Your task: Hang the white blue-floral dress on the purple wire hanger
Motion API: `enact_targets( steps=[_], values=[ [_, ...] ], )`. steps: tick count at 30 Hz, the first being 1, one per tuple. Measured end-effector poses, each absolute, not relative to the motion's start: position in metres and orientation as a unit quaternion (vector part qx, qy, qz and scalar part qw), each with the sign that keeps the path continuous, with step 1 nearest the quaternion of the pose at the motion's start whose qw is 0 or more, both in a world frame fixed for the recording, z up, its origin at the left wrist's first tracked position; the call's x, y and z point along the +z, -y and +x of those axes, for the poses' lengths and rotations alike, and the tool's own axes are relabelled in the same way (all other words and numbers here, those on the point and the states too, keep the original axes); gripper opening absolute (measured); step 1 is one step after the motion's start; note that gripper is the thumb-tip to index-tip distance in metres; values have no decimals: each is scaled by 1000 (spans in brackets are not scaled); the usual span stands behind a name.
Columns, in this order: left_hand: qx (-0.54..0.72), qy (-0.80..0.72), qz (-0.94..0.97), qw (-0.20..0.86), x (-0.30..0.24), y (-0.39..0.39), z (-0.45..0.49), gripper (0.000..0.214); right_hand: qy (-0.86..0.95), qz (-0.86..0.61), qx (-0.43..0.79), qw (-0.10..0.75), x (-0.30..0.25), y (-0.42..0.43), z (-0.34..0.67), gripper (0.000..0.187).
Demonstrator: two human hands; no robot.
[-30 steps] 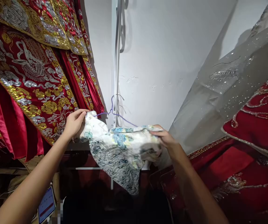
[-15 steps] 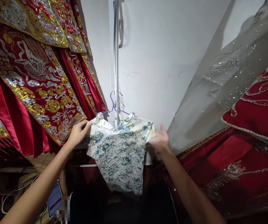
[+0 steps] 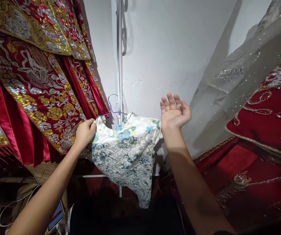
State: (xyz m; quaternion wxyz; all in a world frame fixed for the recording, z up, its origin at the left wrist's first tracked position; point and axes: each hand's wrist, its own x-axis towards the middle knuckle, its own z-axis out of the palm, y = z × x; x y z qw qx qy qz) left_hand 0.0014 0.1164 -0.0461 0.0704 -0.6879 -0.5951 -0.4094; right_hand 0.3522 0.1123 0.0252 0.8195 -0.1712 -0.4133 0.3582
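A small white dress with blue and green flower patterns point(image 3: 127, 153) hangs on a thin purple wire hanger point(image 3: 110, 109) in front of a white wall. My left hand point(image 3: 85, 132) is closed on the dress's left shoulder, next to the hanger's end. My right hand point(image 3: 174, 112) is raised just right of the dress, palm up with fingers spread, holding nothing and apart from the cloth.
Red garments with gold and silver embroidery point(image 3: 35, 78) hang at the left. A grey sequined gown point(image 3: 238, 81) and a red beaded dress point(image 3: 260, 130) hang at the right. A white metal pole point(image 3: 119, 58) runs up the wall. A phone point(image 3: 56, 217) lies at the lower left.
My right hand has let go of the dress and lifted up, opening its palm. The dress went from held out flat to hanging down on the hanger. My left hand kept its grip.
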Motion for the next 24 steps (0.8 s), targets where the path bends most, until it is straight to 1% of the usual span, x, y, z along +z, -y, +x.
enact_targets(
  steps=[2, 4, 5, 7, 9, 10, 11, 12, 14, 16, 17, 19, 21, 24],
  values=[
    [-407, 604, -680, 81, -45, -118, -2, 21, 330, -107, 454, 821, 28, -133, 353, 47],
    [-416, 605, -674, 87, -48, -118, -6, 19, 259, -47, 544, 797, 23, -137, 346, 40],
    [-431, 595, -672, 89, -51, -117, -8, 18, 252, -28, 579, 775, 15, -132, 340, 38],
    [-501, 542, -669, 89, -62, -113, -12, 19, 319, -25, 633, 705, -7, -110, 324, 33],
    [-575, 471, -664, 85, -75, -108, -12, 22, 474, -72, 654, 585, -35, -83, 309, 26],
    [-600, 442, -662, 80, -82, -105, -10, 23, 566, -114, 624, 526, -49, -72, 303, 23],
    [-613, 422, -665, 71, -88, -102, -6, 24, 652, -167, 566, 476, -62, -63, 298, 23],
    [-616, 409, -671, 58, -93, -99, 1, 25, 724, -223, 490, 432, -75, -58, 294, 29],
    [-613, 390, -687, 24, -100, -94, 20, 24, 813, -317, 318, 371, -96, -55, 288, 56],
    [-608, 368, -703, -21, -105, -88, 45, 21, 850, -361, 179, 340, -113, -57, 280, 84],
    [-606, 355, -708, -64, -107, -85, 59, 20, 859, -366, 127, 335, -121, -58, 276, 95],
    [-599, 329, -711, -164, -111, -78, 87, 20, 869, -357, 44, 341, -136, -57, 266, 107],
    [-586, 307, -702, -264, -115, -73, 113, 23, 867, -346, -2, 357, -150, -53, 258, 108],
    [-563, 294, -685, -357, -118, -72, 143, 25, 848, -339, -34, 406, -164, -48, 258, 105]
  ],
)
